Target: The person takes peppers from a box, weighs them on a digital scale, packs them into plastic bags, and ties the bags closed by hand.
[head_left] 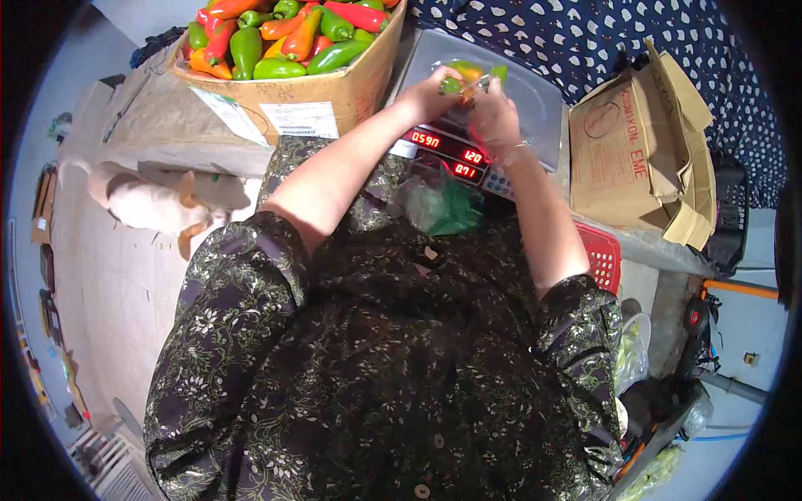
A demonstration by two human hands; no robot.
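On the flat pan of a digital scale (535, 108) lies a clear plastic bag (468, 70) with green and yellow-orange peppers in it. My left hand (428, 93) is closed at the bag's left side, beside a green pepper. Opposite it, my right hand (494, 121) is closed at the bag's right side, its fingers pinched near the top. Thin, shiny clear plastic shows over the right hand and wrist; whether it is a glove or part of the bag is unclear. Below the hands glows the scale's red display (447, 153). Some fingertips are hidden.
A cardboard box (368, 100) heaped with red, orange and green peppers stands left of the scale. On the right are an open carton (618, 142) and a red basket (600, 255). Bundled plastic bags (443, 207) lie before me. A white-and-brown animal (159, 204) is on the floor.
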